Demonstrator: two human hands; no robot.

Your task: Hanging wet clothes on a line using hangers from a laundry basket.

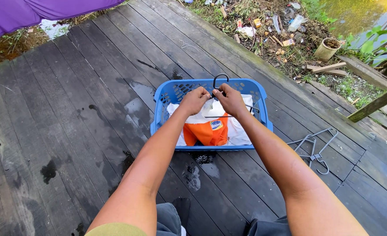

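My left hand (194, 100) and my right hand (230, 99) are together over a blue plastic laundry basket (163, 98). Both grip a white and orange garment (211, 129) at its top, where a dark clothes hanger (220, 80) sits; its hook sticks up between my hands. The garment hangs down inside the basket, orange part with a small oval patch facing me. More white cloth lies under it.
The basket stands on a dark, wet wooden deck (93, 126). A few grey wire hangers (314, 148) lie on the boards to the right. Purple fabric (23, 13) hangs at the top left. Littered ground and a pot (326, 49) lie beyond the deck edge.
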